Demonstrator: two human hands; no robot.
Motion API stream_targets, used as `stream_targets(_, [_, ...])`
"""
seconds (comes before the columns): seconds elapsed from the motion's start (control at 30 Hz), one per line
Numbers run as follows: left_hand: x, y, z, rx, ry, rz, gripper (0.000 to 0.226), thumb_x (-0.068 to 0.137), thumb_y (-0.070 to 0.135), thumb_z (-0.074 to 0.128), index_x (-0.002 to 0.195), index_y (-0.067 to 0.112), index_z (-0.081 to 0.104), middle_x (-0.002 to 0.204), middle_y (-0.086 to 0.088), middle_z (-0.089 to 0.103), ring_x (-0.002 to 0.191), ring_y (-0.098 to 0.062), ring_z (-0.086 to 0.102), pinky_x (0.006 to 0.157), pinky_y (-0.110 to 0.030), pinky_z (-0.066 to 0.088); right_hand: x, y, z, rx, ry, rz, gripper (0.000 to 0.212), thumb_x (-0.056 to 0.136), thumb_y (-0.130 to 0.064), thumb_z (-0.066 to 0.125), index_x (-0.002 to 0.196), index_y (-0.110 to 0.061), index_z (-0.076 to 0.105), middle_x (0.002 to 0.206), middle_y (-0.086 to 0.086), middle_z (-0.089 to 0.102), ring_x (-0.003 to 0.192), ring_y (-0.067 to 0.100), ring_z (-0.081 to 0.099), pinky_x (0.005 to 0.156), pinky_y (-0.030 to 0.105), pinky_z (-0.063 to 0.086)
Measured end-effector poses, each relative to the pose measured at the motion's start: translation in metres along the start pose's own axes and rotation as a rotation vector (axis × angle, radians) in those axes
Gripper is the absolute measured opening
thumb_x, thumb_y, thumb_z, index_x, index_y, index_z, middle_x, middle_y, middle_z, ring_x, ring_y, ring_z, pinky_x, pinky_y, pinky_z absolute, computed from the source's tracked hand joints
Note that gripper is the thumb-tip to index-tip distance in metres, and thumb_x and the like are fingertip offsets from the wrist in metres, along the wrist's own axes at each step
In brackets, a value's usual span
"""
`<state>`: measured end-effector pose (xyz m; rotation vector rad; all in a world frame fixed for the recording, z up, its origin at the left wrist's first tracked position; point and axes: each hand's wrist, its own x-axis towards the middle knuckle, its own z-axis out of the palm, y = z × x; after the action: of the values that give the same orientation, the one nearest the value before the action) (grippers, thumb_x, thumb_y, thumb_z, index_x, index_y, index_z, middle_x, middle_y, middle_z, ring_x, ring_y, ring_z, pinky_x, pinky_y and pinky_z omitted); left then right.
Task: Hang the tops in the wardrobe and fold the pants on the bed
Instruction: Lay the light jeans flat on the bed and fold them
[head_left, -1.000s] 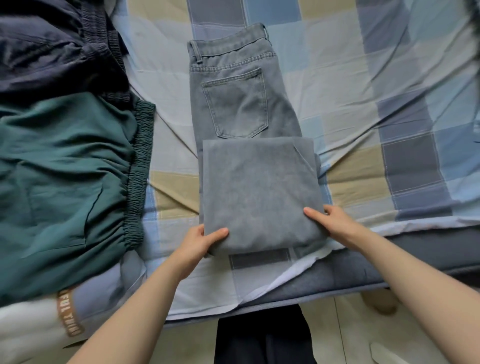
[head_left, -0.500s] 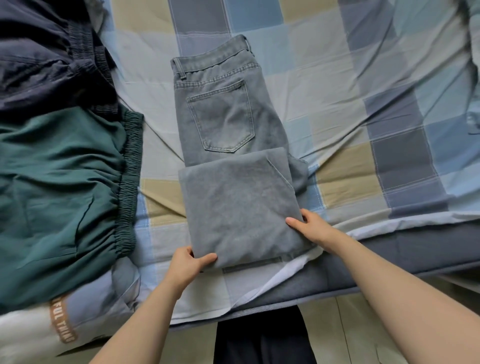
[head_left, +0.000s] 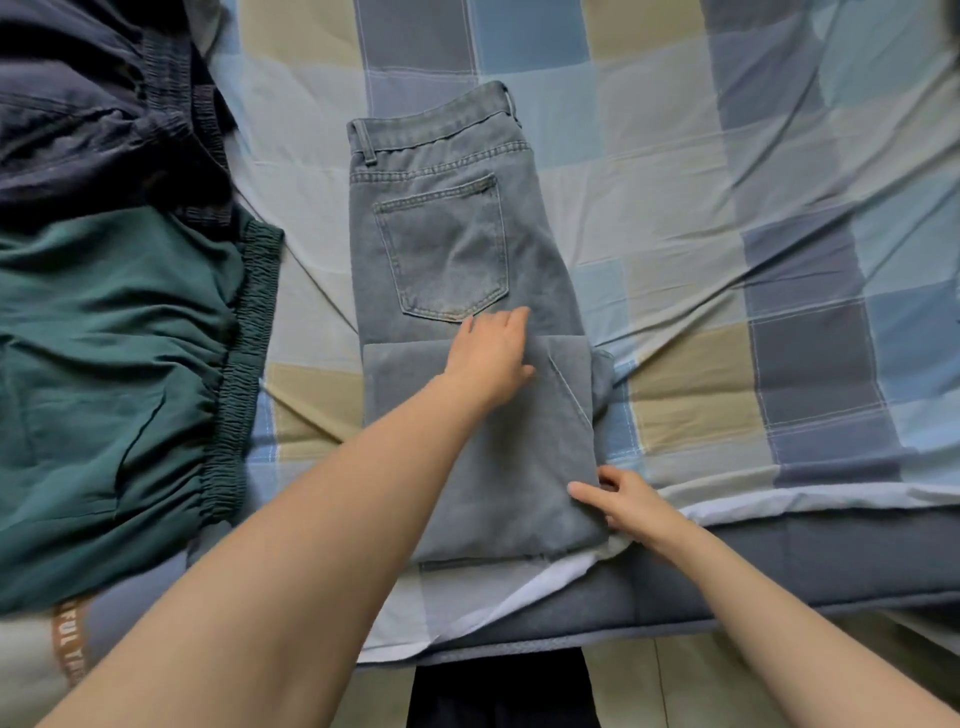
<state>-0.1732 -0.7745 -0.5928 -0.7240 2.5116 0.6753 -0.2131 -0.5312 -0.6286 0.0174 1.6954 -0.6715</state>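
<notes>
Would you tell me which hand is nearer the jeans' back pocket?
Left. The left hand lies just below the back pocket; the right hand holds the folded corner.

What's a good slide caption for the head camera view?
Left hand flattens half-folded grey jeans on the checked bedsheet while right hand holds the corner.

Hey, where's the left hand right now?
In the head view the left hand lies flat on the grey jeans mid-frame, fingers at the lower edge of the back pocket, beyond the right hand.
</notes>
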Motion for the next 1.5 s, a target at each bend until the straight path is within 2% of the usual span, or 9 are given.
stream_targets(0.23, [0.013,0.016,0.001,0.083,-0.092,-0.020,0.034,0.082,0.020,0.062,0.115,0.016,0.054,0.118,-0.006,0.060,0.110,-0.030,0.059,0.074,-0.035,0.041,0.023,-0.048,-0.068,0.014,0.354,-0.104,0.017,0.098,-0.014,0.049,0.091,-0.006,0.063,0.086,0.012,0.061,0.069,0.016,0.054,0.061,0.028,0.046])
stream_targets(0.4, [-0.060,0.007,0.012,-0.028,0.136,0.228,0.015,0.081,0.014,0.056,0.097,0.014,0.057,0.095,-0.006,0.061,0.085,-0.033,0.062,0.074,-0.037,0.041,0.040,-0.097,-0.087,-0.060,0.334,-0.206,0.019,0.096,-0.011,0.053,0.109,-0.001,0.061,0.097,0.013,0.062,0.084,0.021,0.057,0.073,0.033,0.049])
stream_targets(0.5, [-0.107,-0.008,0.028,-0.042,0.270,0.328,0.025,0.081,0.010,0.048,0.096,0.010,0.067,0.086,-0.003,0.071,0.079,-0.024,0.069,0.102,-0.035,0.036,0.050,-0.119,-0.071,-0.089,0.301,-0.218,0.026,0.095,-0.014,0.057,0.116,-0.001,0.058,0.100,0.012,0.059,0.084,0.019,0.055,0.067,0.027,0.046])
stream_targets(0.73, [-0.180,-0.035,0.067,-0.091,0.449,0.420,0.033,0.093,0.005,0.048,0.111,0.015,0.074,0.120,0.003,0.070,0.114,-0.018,0.065,0.104,-0.050,0.040,0.051,-0.128,-0.032,-0.445,0.403,-0.196,0.032,0.085,-0.024,0.069,0.098,0.005,0.064,0.091,0.015,0.066,0.083,0.024,0.057,0.074,0.031,0.042])
stream_targets(0.83, [-0.194,-0.037,0.072,-0.139,0.476,0.382,0.038,0.081,-0.008,0.066,0.110,0.015,0.075,0.120,0.004,0.070,0.116,-0.018,0.064,0.104,-0.051,0.039,0.038,-0.122,-0.008,-0.586,0.584,-0.478,0.028,0.085,-0.022,0.068,0.100,-0.005,0.052,0.093,0.011,0.058,0.089,0.028,0.054,0.072,0.031,0.032])
stream_targets(1.03, [-0.218,-0.048,0.060,-0.214,0.407,0.393,0.034,0.090,0.006,0.048,0.107,0.016,0.076,0.116,0.003,0.071,0.114,-0.019,0.065,0.102,-0.050,0.038,0.043,-0.112,0.033,-0.971,0.177,-0.552,0.022,0.092,-0.026,0.060,0.102,-0.006,0.060,0.100,0.010,0.060,0.094,0.026,0.055,0.085,0.034,0.040])
stream_targets(1.2, [-0.202,-0.045,0.031,-0.316,0.425,0.329,0.034,0.090,0.010,0.046,0.107,0.015,0.075,0.113,0.003,0.072,0.105,-0.016,0.068,0.106,-0.045,0.040,0.061,-0.136,0.036,-0.096,0.047,-0.006,0.046,0.101,-0.039,0.034,0.081,-0.011,0.064,0.077,0.008,0.069,0.069,0.015,0.051,0.066,0.024,0.042])
stream_targets(1.4, [-0.091,-0.014,-0.008,-0.285,0.432,0.240,0.032,0.089,0.014,0.048,0.112,0.017,0.071,0.094,-0.004,0.073,0.083,-0.029,0.065,0.087,-0.039,0.047,0.076,-0.144,0.003,0.219,-0.186,0.168,0.085,0.099,-0.058,0.016,0.074,-0.003,0.076,0.072,0.012,0.073,0.062,0.019,0.070,0.056,0.020,0.052])
stream_targets(1.5, [-0.032,-0.006,0.004,-0.150,0.247,0.091,0.035,0.099,0.022,0.043,0.130,0.024,0.058,0.121,0.000,0.064,0.110,-0.025,0.055,0.102,-0.035,0.033,0.081,-0.142,-0.014,0.379,-0.213,0.172,0.075,0.097,-0.060,0.025,0.087,-0.009,0.079,0.095,0.014,0.073,0.083,0.023,0.072,0.075,0.034,0.052])
